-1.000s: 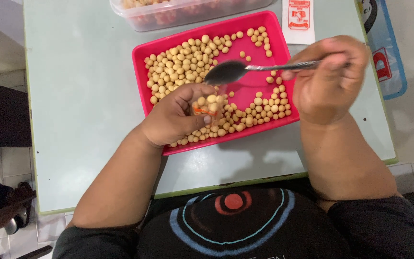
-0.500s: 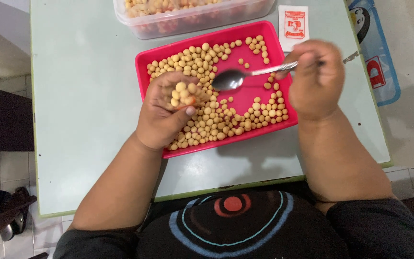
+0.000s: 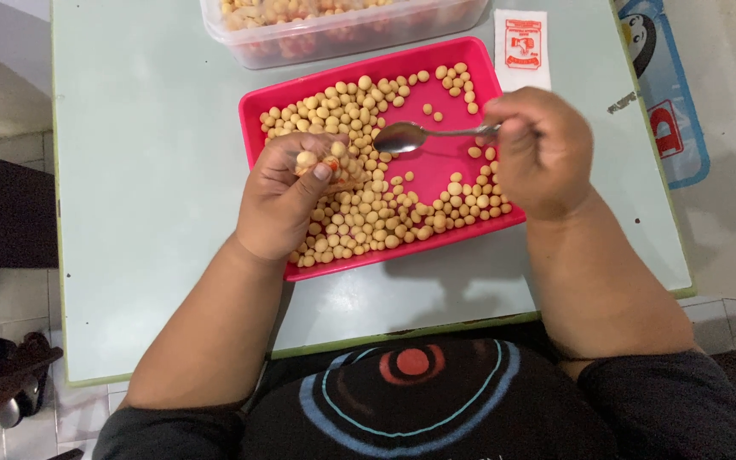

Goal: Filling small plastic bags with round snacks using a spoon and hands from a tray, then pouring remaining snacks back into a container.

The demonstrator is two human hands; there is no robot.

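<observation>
Item: red tray, centre of frame, on pale green worktop; carries many small tan balls, loosely spread.

Left hand, centre left: cupped shut on a few balls with an orange morsel between fingertips.

Right hand, centre right: fist closed on metal spoon, bowl level above tray, apparently empty.

Upper frame: clear tub of similar balls; white sachet.

Step judged: handling balls over the tray; the next move calls for steady spoon alignment.

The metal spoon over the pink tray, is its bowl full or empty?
Empty. The metal spoon, held by the right hand, shows a bare shiny bowl; the small tan balls lie in the pink tray below.
</observation>
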